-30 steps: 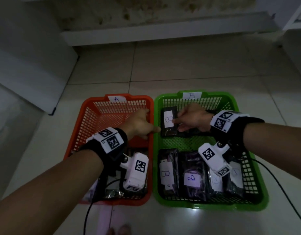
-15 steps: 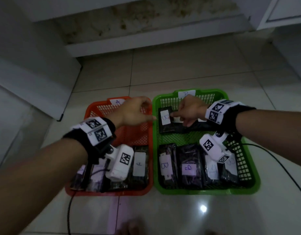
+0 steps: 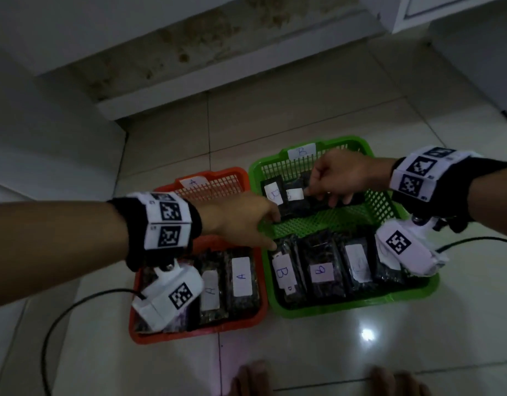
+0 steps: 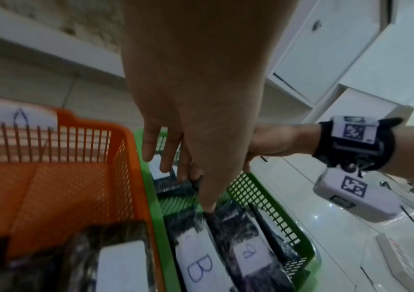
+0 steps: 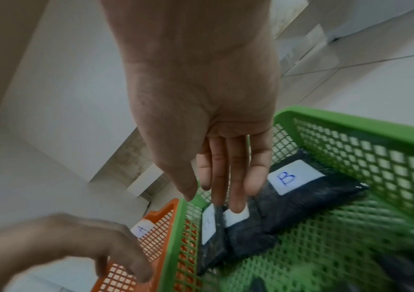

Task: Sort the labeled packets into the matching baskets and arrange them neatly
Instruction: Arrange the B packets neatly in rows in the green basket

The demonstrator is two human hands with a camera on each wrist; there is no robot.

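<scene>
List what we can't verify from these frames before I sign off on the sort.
- Orange basket, head view: the left wrist camera hides the near-left packets' labels.
- Green basket, head view: the right wrist camera covers the near-right packet; the label beside it is unreadable.
- Far row, right wrist view: right hand fingers cover the middle packet's label; the leftmost label is blurred.
</scene>
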